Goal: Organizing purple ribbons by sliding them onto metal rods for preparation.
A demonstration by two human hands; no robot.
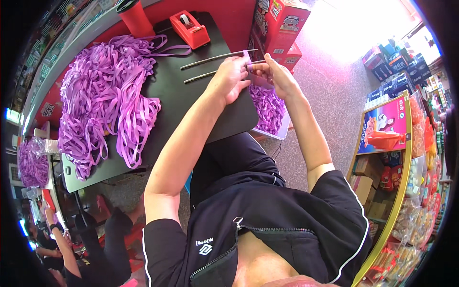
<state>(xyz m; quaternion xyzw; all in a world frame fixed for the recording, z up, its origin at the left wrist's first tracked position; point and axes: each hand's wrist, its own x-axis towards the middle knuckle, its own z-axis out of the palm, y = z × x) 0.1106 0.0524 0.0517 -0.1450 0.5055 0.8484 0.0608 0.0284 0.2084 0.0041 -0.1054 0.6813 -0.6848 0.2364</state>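
From here, the right hand point(281, 80) pinches a purple strap point(246, 55) by the metal rods point(203, 61), perhaps steadying it; the left hand point(228, 79) curls alongside, grip unclear to me, the bin point(283, 130) handily below

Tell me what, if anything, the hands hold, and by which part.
The right hand appears to pinch a purple ribbon near the right ends of two metal rods; whether the left hand also grips it cannot be told.
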